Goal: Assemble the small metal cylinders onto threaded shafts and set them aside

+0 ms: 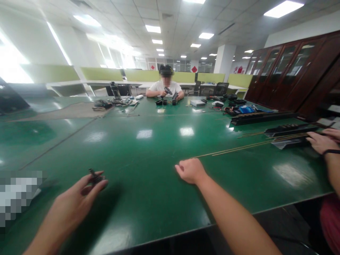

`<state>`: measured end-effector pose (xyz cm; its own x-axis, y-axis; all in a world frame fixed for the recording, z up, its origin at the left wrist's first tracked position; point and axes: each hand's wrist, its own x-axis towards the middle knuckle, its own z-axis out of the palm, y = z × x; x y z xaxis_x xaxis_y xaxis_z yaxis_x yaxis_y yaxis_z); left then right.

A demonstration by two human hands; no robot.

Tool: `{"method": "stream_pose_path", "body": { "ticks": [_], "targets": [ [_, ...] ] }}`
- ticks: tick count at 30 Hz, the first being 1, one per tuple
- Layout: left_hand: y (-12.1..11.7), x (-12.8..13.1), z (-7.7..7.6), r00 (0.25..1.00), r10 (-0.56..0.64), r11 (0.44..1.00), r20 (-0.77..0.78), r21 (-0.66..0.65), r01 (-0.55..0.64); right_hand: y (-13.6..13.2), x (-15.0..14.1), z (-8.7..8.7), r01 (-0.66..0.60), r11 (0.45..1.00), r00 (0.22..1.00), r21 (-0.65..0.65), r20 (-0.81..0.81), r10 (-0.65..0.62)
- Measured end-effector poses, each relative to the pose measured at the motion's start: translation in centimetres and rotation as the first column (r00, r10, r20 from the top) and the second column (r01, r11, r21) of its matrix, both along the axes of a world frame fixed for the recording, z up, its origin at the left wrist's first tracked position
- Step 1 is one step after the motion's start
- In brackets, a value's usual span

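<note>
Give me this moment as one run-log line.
left hand: holds dark part | right hand: curled near rod, grip unclear | across table: person with dark tool

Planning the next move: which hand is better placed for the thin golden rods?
Probably the right hand: it is nearer the golden rods, its grip unclear. The left hand, farther away, holds a small dark metallic part.

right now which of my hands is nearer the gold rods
Right. The right hand is beside the left ends of the gold rods, contact unclear; the left hand is farther left, well apart from them.
</note>
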<state>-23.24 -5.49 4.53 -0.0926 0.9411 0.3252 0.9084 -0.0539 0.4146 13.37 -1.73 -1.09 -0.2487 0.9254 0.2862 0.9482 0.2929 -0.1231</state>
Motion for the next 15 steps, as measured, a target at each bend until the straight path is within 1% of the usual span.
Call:
{"method": "stream_pose_path", "body": {
  "ticks": [1,2,3,4,5,7,8,11,13,15],
  "targets": [
    [0.7,1.6,0.4,0.998,-0.038,0.998,0.041,-0.054,0.04,0.4,-0.2,-0.1,-0.024,0.999,1.0,0.034,-0.005,0.024],
    [1.5,3.4,0.8,0.99,-0.116,0.99,0.077,-0.073,0.122,0.8,-0.3,-0.1,-0.043,0.996,0.999,0.072,-0.012,0.044],
    [2.2,5.4,1.1,0.971,-0.213,0.973,0.108,-0.062,0.221,1.1,-0.5,-0.2,-0.051,0.995,0.999,0.087,-0.016,0.052],
    [3.1,7.3,1.3,0.948,-0.289,0.955,0.136,-0.019,0.295,1.5,-0.5,-0.2,-0.056,0.994,0.998,0.096,-0.02,0.058],
    [3.9,9.0,1.4,0.925,-0.344,0.939,0.159,0.039,0.342,1.7,-0.6,-0.3,-0.06,0.993,0.998,0.104,-0.025,0.063],
    [5.4,12.1,1.0,0.882,-0.441,0.898,0.166,0.081,0.433,2.1,-0.5,-0.5,-0.056,0.991,0.997,0.119,-0.041,0.061],
    [6.1,13.2,0.6,0.865,-0.476,0.879,0.161,0.077,0.47,2.2,-0.4,-0.6,-0.053,0.991,0.997,0.127,-0.05,0.06],
    [7.3,15.3,-0.9,0.816,-0.554,0.83,0.162,0.039,0.556,2.3,0.0,-0.9,-0.047,0.988,0.995,0.146,-0.084,0.059],
    [7.4,15.6,-2.0,0.789,-0.59,0.804,0.17,0.028,0.594,2.1,0.2,-0.9,-0.074,0.985,0.986,0.155,-0.137,0.096],
    [7.3,15.4,-2.9,0.765,-0.622,0.778,0.169,0.019,0.628,1.8,0.2,-0.8,-0.134,0.98,0.961,0.15,-0.222,0.165]
  ]
}}
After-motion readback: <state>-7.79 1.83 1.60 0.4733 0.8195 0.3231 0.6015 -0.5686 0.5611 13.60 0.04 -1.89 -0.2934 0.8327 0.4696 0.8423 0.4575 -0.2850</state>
